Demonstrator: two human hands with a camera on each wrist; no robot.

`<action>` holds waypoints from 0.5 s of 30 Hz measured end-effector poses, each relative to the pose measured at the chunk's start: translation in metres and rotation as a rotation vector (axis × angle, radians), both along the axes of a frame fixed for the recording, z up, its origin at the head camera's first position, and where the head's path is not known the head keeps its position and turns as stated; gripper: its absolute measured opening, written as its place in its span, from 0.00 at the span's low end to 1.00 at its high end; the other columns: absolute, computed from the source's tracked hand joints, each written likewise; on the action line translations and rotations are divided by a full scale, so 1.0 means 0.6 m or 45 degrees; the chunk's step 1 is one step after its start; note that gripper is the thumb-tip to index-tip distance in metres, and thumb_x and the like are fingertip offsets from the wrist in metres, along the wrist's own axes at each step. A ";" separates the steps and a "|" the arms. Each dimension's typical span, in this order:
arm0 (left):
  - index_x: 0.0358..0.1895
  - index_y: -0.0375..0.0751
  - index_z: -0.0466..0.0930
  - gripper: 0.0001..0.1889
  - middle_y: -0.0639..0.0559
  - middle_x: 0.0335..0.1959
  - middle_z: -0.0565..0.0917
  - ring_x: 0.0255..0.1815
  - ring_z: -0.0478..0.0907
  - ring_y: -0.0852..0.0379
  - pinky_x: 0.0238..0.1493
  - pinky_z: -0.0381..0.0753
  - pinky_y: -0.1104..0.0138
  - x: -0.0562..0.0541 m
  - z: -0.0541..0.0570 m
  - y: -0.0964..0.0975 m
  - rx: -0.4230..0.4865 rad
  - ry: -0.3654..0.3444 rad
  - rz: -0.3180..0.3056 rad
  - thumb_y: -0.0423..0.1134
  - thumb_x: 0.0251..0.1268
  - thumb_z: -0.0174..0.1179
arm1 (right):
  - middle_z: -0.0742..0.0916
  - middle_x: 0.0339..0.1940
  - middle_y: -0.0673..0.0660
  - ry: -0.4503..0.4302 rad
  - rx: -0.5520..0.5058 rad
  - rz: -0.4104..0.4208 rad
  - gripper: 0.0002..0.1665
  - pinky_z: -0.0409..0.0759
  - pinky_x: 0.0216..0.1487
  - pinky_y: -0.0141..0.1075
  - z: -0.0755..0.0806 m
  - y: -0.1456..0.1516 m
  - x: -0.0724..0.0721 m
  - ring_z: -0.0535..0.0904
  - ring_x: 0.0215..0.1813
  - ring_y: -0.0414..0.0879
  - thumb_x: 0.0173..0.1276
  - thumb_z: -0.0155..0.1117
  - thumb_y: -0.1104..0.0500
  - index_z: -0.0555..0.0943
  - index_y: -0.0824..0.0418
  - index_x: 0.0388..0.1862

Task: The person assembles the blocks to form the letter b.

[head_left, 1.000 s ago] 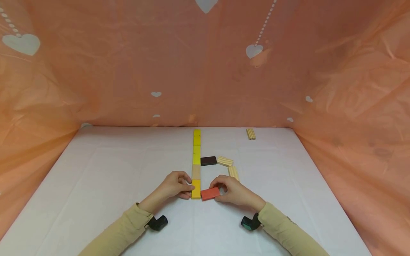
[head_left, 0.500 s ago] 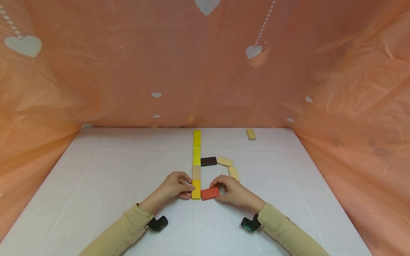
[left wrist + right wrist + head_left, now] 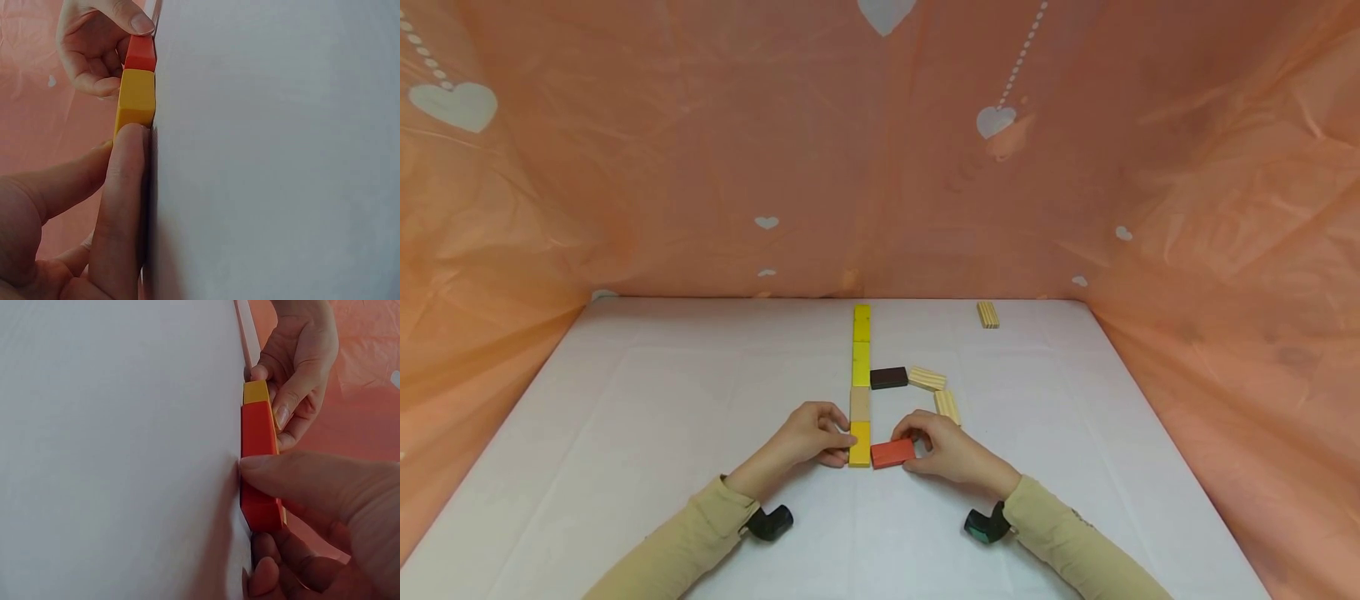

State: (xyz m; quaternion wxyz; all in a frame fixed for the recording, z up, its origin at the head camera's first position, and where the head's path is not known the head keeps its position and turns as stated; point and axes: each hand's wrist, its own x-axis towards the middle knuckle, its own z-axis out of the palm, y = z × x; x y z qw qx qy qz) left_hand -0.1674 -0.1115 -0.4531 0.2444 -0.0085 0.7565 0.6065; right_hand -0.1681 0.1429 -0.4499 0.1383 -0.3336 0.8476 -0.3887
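Note:
In the head view a red block (image 3: 892, 453) lies flat, its left end right at the lower end of a column of blocks. My right hand (image 3: 951, 446) grips its right part; in the right wrist view the thumb (image 3: 265, 472) lies along its near side. A deep yellow block (image 3: 860, 446) forms the column's near end. On its left side my left hand (image 3: 808, 433) holds it, with fingertips at its side and upper edge; the left wrist view shows a finger (image 3: 128, 162) against it. Above it run a tan block (image 3: 860, 403) and two bright yellow blocks (image 3: 861, 364).
From the column a dark brown block (image 3: 889, 378) extends right, followed by two striped wooden blocks (image 3: 927, 378) that curve down toward my right hand. Another striped piece (image 3: 988, 315) lies by the back edge. White cloth covers the table (image 3: 700, 367); an orange curtain (image 3: 880, 183) surrounds it.
The red block has turned very slightly, its left end a little farther from me. Both hands keep almost the same position and the other blocks lie as before.

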 end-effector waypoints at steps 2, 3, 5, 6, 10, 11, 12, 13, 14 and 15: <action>0.41 0.29 0.74 0.13 0.42 0.24 0.81 0.20 0.82 0.54 0.25 0.86 0.64 0.000 0.001 0.000 0.000 -0.002 0.000 0.29 0.58 0.67 | 0.81 0.41 0.44 0.008 -0.002 0.003 0.18 0.74 0.34 0.32 0.000 0.000 0.000 0.75 0.39 0.42 0.56 0.74 0.64 0.79 0.53 0.44; 0.41 0.29 0.74 0.12 0.42 0.24 0.81 0.20 0.82 0.54 0.25 0.86 0.64 0.001 0.002 0.000 0.001 -0.004 0.001 0.29 0.58 0.66 | 0.81 0.41 0.44 0.013 0.000 0.006 0.18 0.74 0.35 0.32 0.000 0.000 -0.001 0.75 0.39 0.42 0.56 0.74 0.64 0.79 0.54 0.44; 0.41 0.29 0.74 0.12 0.41 0.24 0.81 0.20 0.82 0.54 0.25 0.86 0.64 0.001 0.003 0.000 0.006 -0.009 0.003 0.28 0.58 0.66 | 0.81 0.41 0.44 0.017 -0.002 0.007 0.18 0.74 0.35 0.32 0.001 0.000 -0.001 0.75 0.39 0.42 0.56 0.74 0.65 0.79 0.54 0.44; 0.41 0.29 0.74 0.12 0.41 0.24 0.81 0.19 0.82 0.54 0.25 0.86 0.64 0.001 0.004 0.000 0.008 -0.012 0.004 0.28 0.58 0.66 | 0.81 0.41 0.45 0.017 -0.001 0.006 0.18 0.74 0.35 0.32 0.001 0.000 0.000 0.75 0.39 0.42 0.56 0.74 0.65 0.79 0.54 0.44; 0.41 0.29 0.74 0.12 0.41 0.24 0.81 0.19 0.82 0.54 0.25 0.86 0.65 0.002 0.004 0.001 0.005 -0.012 0.002 0.29 0.58 0.66 | 0.81 0.41 0.46 0.015 -0.003 0.008 0.18 0.75 0.37 0.33 0.003 0.000 0.001 0.75 0.40 0.42 0.56 0.73 0.65 0.79 0.55 0.45; 0.41 0.29 0.74 0.12 0.41 0.24 0.81 0.19 0.82 0.54 0.25 0.86 0.65 0.002 0.004 0.001 0.004 -0.012 0.002 0.29 0.58 0.66 | 0.81 0.41 0.46 0.012 -0.002 0.009 0.18 0.75 0.37 0.33 0.003 -0.001 0.001 0.75 0.40 0.41 0.56 0.73 0.65 0.79 0.55 0.45; 0.41 0.29 0.74 0.12 0.41 0.24 0.81 0.19 0.82 0.54 0.25 0.86 0.65 0.002 0.003 0.001 0.003 -0.013 0.002 0.29 0.58 0.66 | 0.81 0.41 0.46 0.011 -0.001 0.010 0.18 0.75 0.37 0.33 0.004 -0.001 0.002 0.75 0.40 0.41 0.56 0.73 0.65 0.79 0.55 0.45; 0.41 0.29 0.74 0.12 0.42 0.24 0.81 0.19 0.82 0.55 0.25 0.86 0.65 0.002 0.003 0.000 0.001 -0.011 0.001 0.29 0.58 0.66 | 0.81 0.41 0.46 0.007 0.001 0.011 0.18 0.75 0.37 0.33 0.004 -0.001 0.002 0.75 0.40 0.41 0.56 0.73 0.65 0.79 0.56 0.45; 0.41 0.29 0.74 0.12 0.42 0.24 0.81 0.19 0.82 0.55 0.25 0.86 0.65 0.002 0.003 0.000 0.002 -0.017 0.003 0.29 0.58 0.67 | 0.81 0.41 0.46 0.003 0.002 0.014 0.18 0.75 0.37 0.33 0.005 -0.001 0.002 0.75 0.40 0.41 0.56 0.73 0.65 0.79 0.56 0.45; 0.41 0.29 0.74 0.12 0.42 0.24 0.81 0.19 0.82 0.54 0.25 0.86 0.65 0.002 0.002 0.000 0.003 -0.016 0.003 0.29 0.58 0.67 | 0.81 0.41 0.46 -0.006 0.004 0.014 0.18 0.75 0.37 0.33 0.005 -0.001 0.001 0.75 0.40 0.41 0.56 0.74 0.65 0.79 0.56 0.45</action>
